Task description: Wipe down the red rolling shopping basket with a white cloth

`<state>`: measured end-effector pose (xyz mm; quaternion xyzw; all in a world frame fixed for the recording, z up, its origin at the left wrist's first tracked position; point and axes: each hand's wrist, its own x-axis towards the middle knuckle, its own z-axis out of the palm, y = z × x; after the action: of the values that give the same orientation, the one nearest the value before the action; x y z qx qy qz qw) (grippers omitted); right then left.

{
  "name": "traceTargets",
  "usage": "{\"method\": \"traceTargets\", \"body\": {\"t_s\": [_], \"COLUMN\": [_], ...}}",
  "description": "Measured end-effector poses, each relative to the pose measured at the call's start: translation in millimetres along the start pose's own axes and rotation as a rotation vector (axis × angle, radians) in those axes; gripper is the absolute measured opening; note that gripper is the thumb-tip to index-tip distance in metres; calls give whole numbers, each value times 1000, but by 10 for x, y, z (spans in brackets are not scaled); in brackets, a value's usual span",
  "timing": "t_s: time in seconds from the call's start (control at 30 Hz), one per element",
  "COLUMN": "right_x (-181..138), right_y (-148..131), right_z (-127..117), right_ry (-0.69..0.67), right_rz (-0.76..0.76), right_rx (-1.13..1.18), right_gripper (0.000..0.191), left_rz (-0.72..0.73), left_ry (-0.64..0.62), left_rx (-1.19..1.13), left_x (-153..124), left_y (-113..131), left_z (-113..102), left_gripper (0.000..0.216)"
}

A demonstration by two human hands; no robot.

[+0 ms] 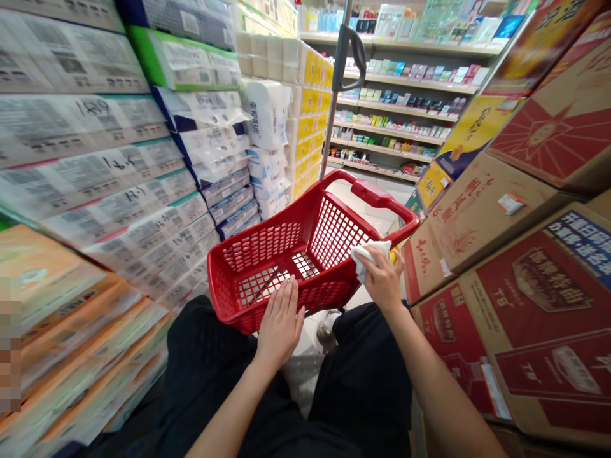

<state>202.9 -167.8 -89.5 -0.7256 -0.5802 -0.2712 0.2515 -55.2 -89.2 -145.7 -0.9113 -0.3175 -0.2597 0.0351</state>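
Observation:
A red plastic shopping basket (267, 254) rests tilted on my lap, its open mouth facing me. My left hand (280, 321) lies flat on the basket's near rim with the fingers stretched out. My right hand (382, 277) is closed on a crumpled white cloth (366, 253) and presses it against the basket's right rim, just below the red handle (382, 198). The basket holds nothing that I can see.
Stacked tissue and paper packs (109, 172) wall the left side. Red and brown cardboard boxes (525, 286) are piled on the right. A grey pole with a black handle (351, 54) stands ahead, with stocked store shelves (405, 108) behind it. The aisle is narrow.

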Motion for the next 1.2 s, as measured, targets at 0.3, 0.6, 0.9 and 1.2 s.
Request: {"method": "traceTargets", "body": {"t_s": [0.3,0.6,0.9,1.2], "right_x": [-136,-373,56,-232], "right_y": [-732,-1301,53,-842], "right_z": [217,333,-38,288], "right_ry": [35,-74,15,8], "right_rz": [192,-3,49,135], "right_rx": [108,227,1,133], "right_gripper": [49,48,46,51], "left_rz": [-9,2,-4,-6], "left_ry": [-8,12,-4,-2], "left_rx": [-2,-16,-8,-11], "left_x": [-18,-20,6,-21], "left_y": [14,-1,10,4], "left_z": [2,9,-8,-2], "left_gripper": [65,64,65,65]}}
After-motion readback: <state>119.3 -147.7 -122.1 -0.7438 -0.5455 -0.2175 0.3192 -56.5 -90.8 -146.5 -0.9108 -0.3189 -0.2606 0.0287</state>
